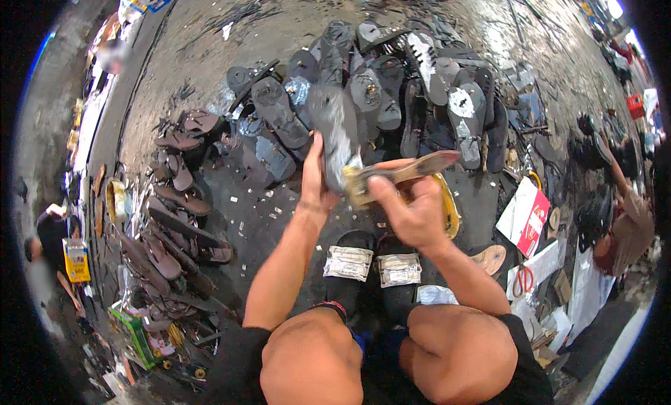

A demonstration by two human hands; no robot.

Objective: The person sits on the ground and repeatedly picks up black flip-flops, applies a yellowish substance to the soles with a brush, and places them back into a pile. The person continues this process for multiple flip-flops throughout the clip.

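Note:
My left hand (318, 181) grips a dark grey shoe sole (328, 118) along its lower left edge. Whitish smears run down the sole's upper face. In my right hand (418, 208) is a brush (428, 166) with a flat wooden handle, held between thumb and fingers. Its pale yellowish bristle end touches or nearly touches the sole's lower end; motion blur hides which. Just beyond my right hand a yellow-rimmed container (451, 209) shows, partly covered by that hand.
Ahead lies a heap of dark soles (367, 90), several with whitish patches. Brown sandals (178, 220) are piled at the left. On the right are a red and white box (524, 216), red-handled scissors (523, 281) and a tan sole-shaped piece (488, 259). Other people sit at both sides.

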